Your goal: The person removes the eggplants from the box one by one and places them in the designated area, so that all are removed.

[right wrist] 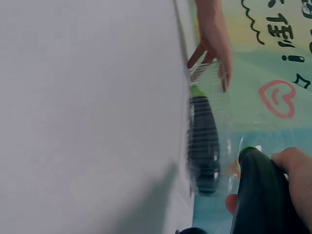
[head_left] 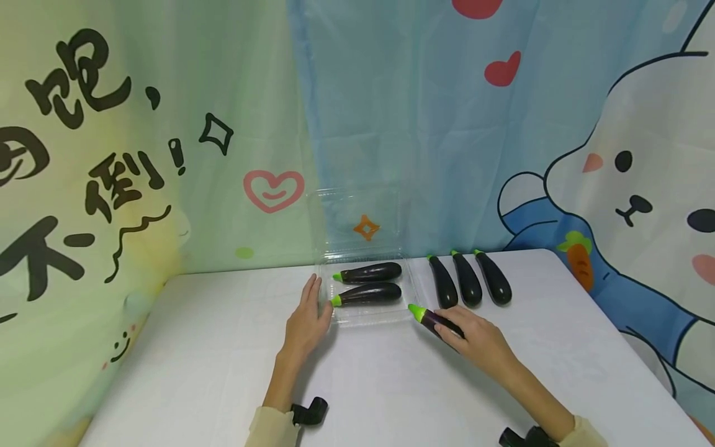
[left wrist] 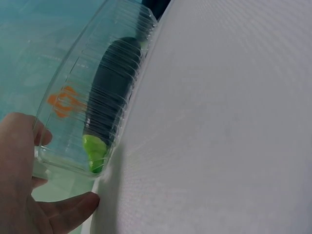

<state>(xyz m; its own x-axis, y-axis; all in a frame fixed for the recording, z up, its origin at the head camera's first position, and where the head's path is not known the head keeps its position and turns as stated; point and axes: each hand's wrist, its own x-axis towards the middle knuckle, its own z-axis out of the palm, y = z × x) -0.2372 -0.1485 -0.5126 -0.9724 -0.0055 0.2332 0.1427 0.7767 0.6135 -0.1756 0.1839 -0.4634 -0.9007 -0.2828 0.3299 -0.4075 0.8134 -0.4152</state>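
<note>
A clear plastic clamshell box (head_left: 368, 320) lies on the table, its lid (head_left: 335, 217) raised at the back. Two dark eggplants with green stems lie crosswise in it, one behind (head_left: 371, 272) and one in front (head_left: 370, 293). At the box's left wall rests my left hand (head_left: 304, 323), fingers extended along it; in the left wrist view fingertips show at the clear wall. My right hand (head_left: 480, 338) grips another eggplant (head_left: 429, 320) by its body, just off the box's front right corner. The held eggplant's green stem points toward the box.
Right of the box, three more eggplants (head_left: 467, 279) lie side by side on the white table (head_left: 223, 347), stems toward the back. A printed curtain (head_left: 357, 124) hangs right behind the table's back edge.
</note>
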